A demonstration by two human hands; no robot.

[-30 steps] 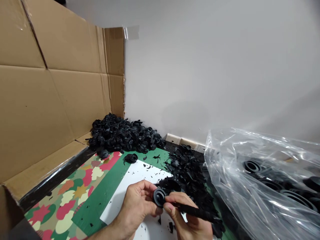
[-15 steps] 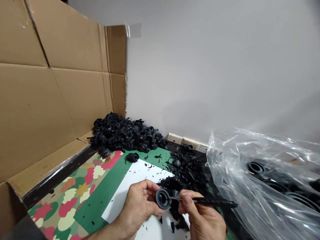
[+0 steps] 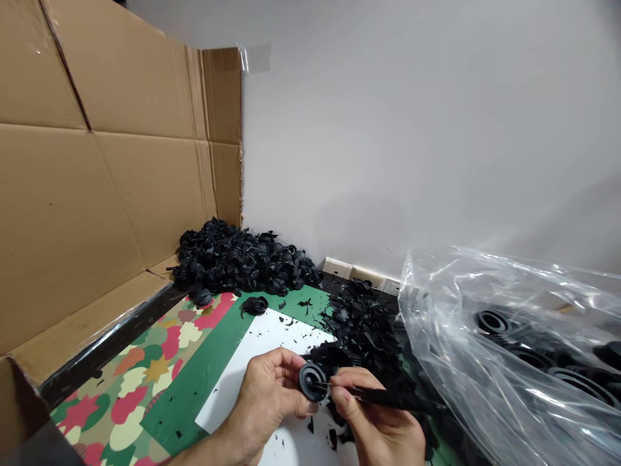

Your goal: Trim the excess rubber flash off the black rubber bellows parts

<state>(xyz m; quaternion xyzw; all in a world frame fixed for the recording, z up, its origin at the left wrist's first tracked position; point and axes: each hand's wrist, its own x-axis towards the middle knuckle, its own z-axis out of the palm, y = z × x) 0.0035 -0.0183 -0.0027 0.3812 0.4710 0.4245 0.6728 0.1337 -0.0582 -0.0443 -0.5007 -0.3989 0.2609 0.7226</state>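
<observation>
My left hand point(image 3: 269, 391) grips a black rubber bellows-shaped ring point(image 3: 312, 382) between thumb and fingers, its round opening facing up and to the right. My right hand point(image 3: 376, 414) holds a black-handled craft knife point(image 3: 388, 399) in a pencil grip. The knife's thin metal tip reaches into the ring's opening. Both hands hover over a white sheet point(image 3: 262, 343), and the fingers hide part of the ring's rim.
A heap of black rubber parts point(image 3: 242, 259) lies against a cardboard wall point(image 3: 111, 168). Black scraps point(image 3: 363, 330) pile on a green mat point(image 3: 291, 304) beside a patterned mat point(image 3: 145, 382). More rings fill a clear plastic bag point(image 3: 504, 349) at right.
My right hand has moved left from its position half a second ago, bringing the knife tip into the ring. The ring has turned slightly in my left hand.
</observation>
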